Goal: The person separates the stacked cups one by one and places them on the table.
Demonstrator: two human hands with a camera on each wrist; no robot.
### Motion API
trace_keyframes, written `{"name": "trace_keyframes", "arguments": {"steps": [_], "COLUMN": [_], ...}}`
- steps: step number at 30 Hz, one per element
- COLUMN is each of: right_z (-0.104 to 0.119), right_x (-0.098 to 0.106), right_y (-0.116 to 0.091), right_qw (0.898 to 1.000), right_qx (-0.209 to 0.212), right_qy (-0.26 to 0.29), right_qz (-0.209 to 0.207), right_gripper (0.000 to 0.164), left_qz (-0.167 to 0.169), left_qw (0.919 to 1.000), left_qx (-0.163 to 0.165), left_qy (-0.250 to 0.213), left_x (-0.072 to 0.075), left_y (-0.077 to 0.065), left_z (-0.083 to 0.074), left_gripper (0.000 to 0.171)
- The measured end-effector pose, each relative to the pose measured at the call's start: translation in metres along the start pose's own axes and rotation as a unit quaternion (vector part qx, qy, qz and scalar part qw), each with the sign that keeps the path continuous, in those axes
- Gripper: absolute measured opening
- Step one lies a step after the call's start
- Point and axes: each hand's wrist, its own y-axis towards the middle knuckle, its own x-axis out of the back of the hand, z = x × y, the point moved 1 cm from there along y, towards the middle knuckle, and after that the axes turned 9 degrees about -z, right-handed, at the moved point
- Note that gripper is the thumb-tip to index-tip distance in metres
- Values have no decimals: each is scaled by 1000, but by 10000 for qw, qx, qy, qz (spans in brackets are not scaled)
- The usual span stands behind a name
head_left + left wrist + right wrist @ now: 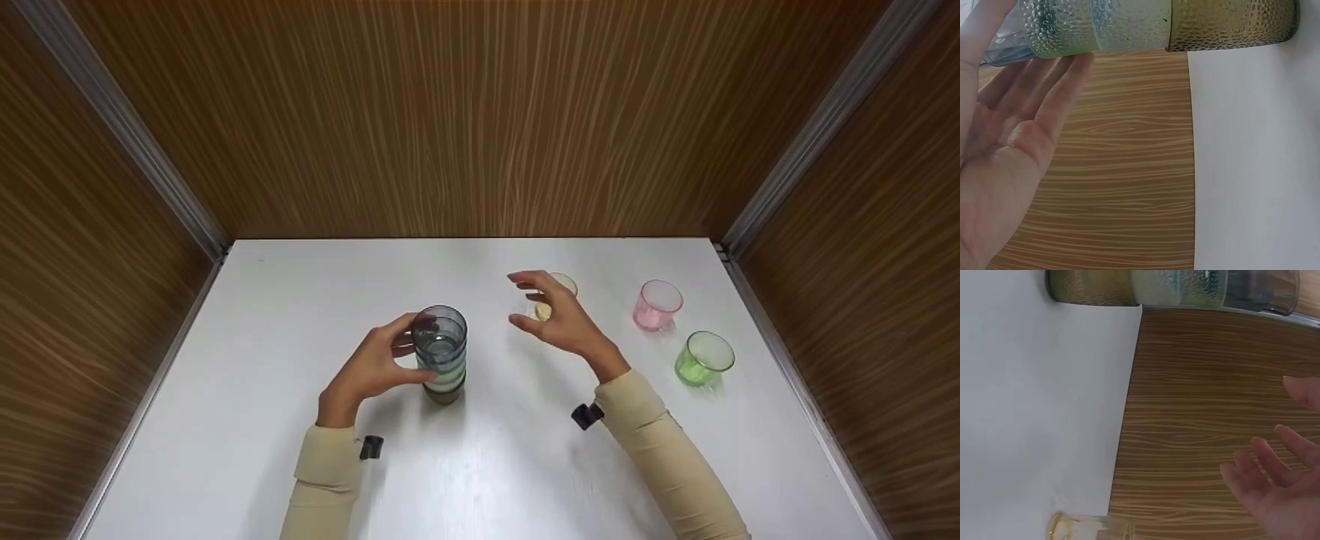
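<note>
A tall stack of nested glasses [448, 358] stands upright on the white table, smoky grey at the top, green and bluish bands below, olive-brown at the bottom. My left hand [371, 366] grips its upper part, thumb on the near side and fingers behind. In the left wrist view the bumpy sides of the stacked glasses [1134, 25] show above the palm. To the right, my right hand [559, 321] is raised with bent, spread fingers and holds nothing. A pale yellow glass [543, 310] stands partly hidden behind that hand; the right wrist view shows part of it at the bottom edge.
A pink glass [656, 309] and a green glass [702, 361] stand apart on the right side of the table [480, 480]. Brown wood-grain panels [465, 120] close in the back and both sides, with metal strips along the corners.
</note>
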Motion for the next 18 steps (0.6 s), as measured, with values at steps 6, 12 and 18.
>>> {"name": "trace_keyframes", "arguments": {"steps": [6,12,18], "right_z": [14,27,37], "right_x": [-7,-14,-21], "right_y": [3,7,8], "right_qw": [9994,9977,9959], "right_qx": [151,422,629], "right_qy": [161,267,227], "right_qz": [250,457,614], "right_gripper": [59,58,59], "left_qz": [-23,-62,-65], "left_qw": [9999,9999,9998], "left_qx": [95,84,62], "left_qy": [39,99,165], "left_x": [1,0,-1], "left_y": [-3,-2,1], "left_z": [0,0,-1], "left_gripper": [82,83,84]}}
